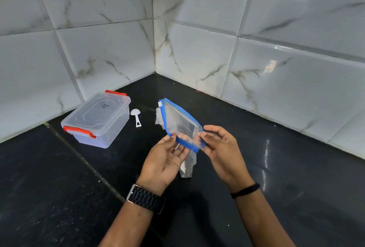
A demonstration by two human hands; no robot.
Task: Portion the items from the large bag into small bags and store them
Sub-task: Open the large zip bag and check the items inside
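A clear zip bag with a blue rim is held up over the black counter, its mouth pulled apart. My left hand pinches the near-left edge of the rim, palm up. My right hand pinches the opposite edge with thumb and fingertips. Below the hands, more clear plastic hangs or lies on the counter; I cannot tell if it belongs to the same bag. A few small clear bags lie behind the held bag. The bag looks empty.
A clear plastic box with a shut lid and orange clips stands at the left by the wall. A white scoop lies beside it. The black counter meets marble-tiled walls in a corner.
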